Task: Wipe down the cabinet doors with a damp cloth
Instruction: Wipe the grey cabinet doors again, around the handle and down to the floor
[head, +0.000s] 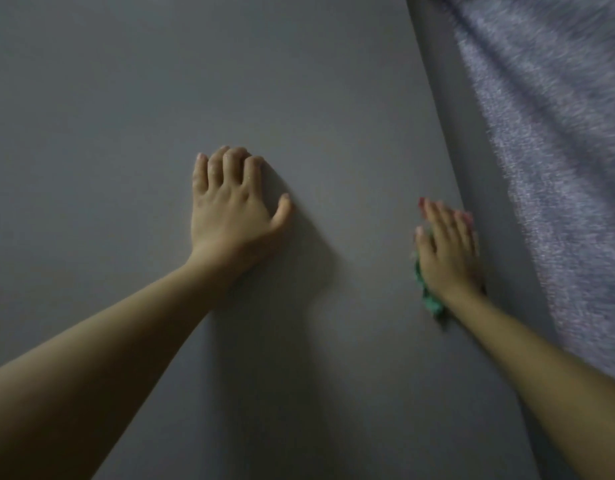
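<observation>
Pressing flat on a green cloth [429, 299], the right hand [448, 252], fingers straight and close together, pointing up along the surface. Only a small part of the cloth visible, a crumpled green edge showing under the palm on its left side and down by the wrist; the rest hidden under the hand. Cloth pinned between palm and the grey cabinet door [126, 116], near the door's right edge. Picture slightly blurred at this hand, so no finer detail of the fingers to tell.

Resting on the same door, well apart from the right one and more toward the middle, the left hand [231, 209]. Fingers bent a little at the knuckles with the tips touching the surface, thumb spread out to the right, nothing held inside. Palm seems lifted a bit from the door, with a dark shadow falling under it and to the right. Both forearms bare, reaching in from the lower corners of the view.

Around the hands, only the plain, smooth, matte grey face of the door, filling most of the view, dimly lit. Along its right edge a narrow darker grey strip [479, 168] running from top to bottom, perhaps the side of the door, not sure. Beyond that, on the far right, a bluish speckled surface [558, 150], blurred.
</observation>
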The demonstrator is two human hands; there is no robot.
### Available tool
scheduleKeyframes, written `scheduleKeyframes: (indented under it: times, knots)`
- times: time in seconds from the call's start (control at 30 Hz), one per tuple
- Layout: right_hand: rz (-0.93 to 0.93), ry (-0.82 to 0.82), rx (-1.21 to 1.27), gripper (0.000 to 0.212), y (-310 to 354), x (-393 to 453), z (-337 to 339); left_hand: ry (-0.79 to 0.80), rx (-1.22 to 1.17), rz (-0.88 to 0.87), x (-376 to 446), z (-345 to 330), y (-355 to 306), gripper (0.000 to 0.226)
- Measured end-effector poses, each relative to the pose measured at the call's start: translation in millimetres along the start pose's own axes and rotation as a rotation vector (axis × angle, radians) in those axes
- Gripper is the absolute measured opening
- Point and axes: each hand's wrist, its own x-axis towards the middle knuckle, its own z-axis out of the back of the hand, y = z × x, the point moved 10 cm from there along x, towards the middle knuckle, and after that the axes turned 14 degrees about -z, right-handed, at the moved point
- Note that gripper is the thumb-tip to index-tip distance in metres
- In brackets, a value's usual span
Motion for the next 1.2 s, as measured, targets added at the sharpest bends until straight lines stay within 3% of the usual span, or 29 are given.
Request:
scheduleKeyframes:
  times: [0.07, 0.13, 0.2, 0.3, 0.4, 0.47, 0.57, 0.63, 0.77, 0.83, 0.9, 1.0, 1.07, 1.13, 1.2]
  knots:
    - [-0.21, 0.09, 0.024, 0.073, -32, 30, -11, 0.009, -0.002, -0.016, 2, -2, -3, 0.065]
    - [-0.269, 0.088, 0.013, 0.072, -29, 14, -12, 0.015, -0.004, -0.009, 2, -3, -1, 0.065]
    - [-0.122, 0.025, 0.02, 0.066, 7, -34, 6, 0.002, -0.008, 0.0, 2, -1, 1, 0.065]
    - [0.209, 0.084, 0.039, 0.057, 61, -134, 14, 0.017, -0.012, -0.005, 0, -1, 0, 0.065]
    - [0.356, 0.12, 0.079, 0.057, 67, -136, 19, 0.036, -0.01, -0.017, 0, -3, -3, 0.065]
    - [0.258, 0.064, 0.039, 0.055, 49, -92, 12, 0.037, -0.01, -0.011, 0, -3, -2, 0.065]
    - [-0.117, 0.029, 0.011, 0.059, 11, -39, 4, 0.026, 0.009, -0.014, 0, -5, -1, 0.065]
    - [-0.146, -0.027, 0.033, 0.059, 28, -62, 11, 0.025, 0.014, -0.01, 0, -4, -1, 0.065]
    - [0.431, 0.137, 0.076, 0.053, 114, -172, 20, 0.083, -0.01, -0.007, 0, -6, 1, 0.069]
    - [0.557, 0.161, 0.097, 0.053, 113, -162, 23, 0.117, -0.067, -0.001, 4, -5, 3, 0.071]
    - [0.426, 0.124, 0.075, 0.053, 90, -120, 14, 0.139, -0.136, 0.036, 1, 7, 7, 0.07]
    - [-0.034, 0.061, 0.021, 0.058, 38, -61, 5, 0.119, -0.137, -0.012, -22, 34, 3, 0.065]
    - [-0.225, 0.027, 0.044, 0.06, 39, -67, 7, 0.145, -0.117, -0.055, -52, 46, 4, 0.064]
    - [-0.096, 0.009, 0.087, 0.057, 76, -109, 17, 0.18, -0.08, -0.094, -83, 52, 8, 0.065]
    - [0.282, 0.107, 0.116, 0.055, 127, -179, 22, 0.219, -0.034, -0.134, -107, 53, 17, 0.063]
